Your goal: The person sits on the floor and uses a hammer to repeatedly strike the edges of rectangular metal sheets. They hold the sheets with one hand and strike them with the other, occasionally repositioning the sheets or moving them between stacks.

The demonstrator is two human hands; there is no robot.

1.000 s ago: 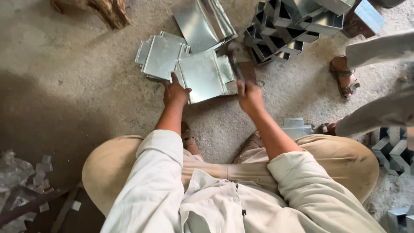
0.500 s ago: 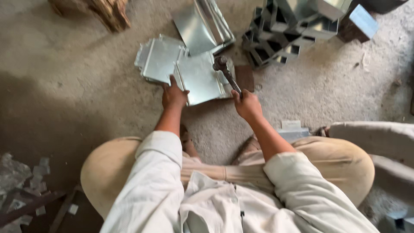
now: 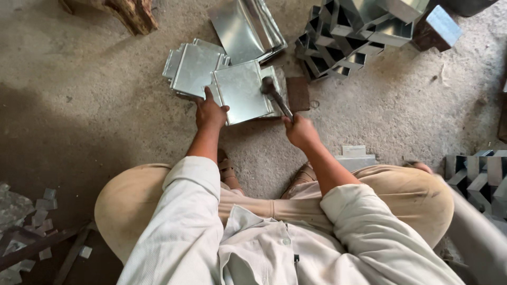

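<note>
I squat over a concrete floor. My left hand presses down the near left corner of a flat galvanised sheet-metal piece. My right hand grips the handle of a dark hammer, whose head hovers over the sheet's right side. The sheet lies on a small stack of similar cut sheets and partly over a dark block.
Bent metal panels lie beyond the sheets. A heap of folded metal channels sits at the upper right, more channels at the right edge. Metal offcuts litter the lower left. A wood chunk lies at the top left.
The hammer has come down from a raised position toward the sheet. Another person's feet and legs at the right have left the view. My left hand stays on the sheet.
</note>
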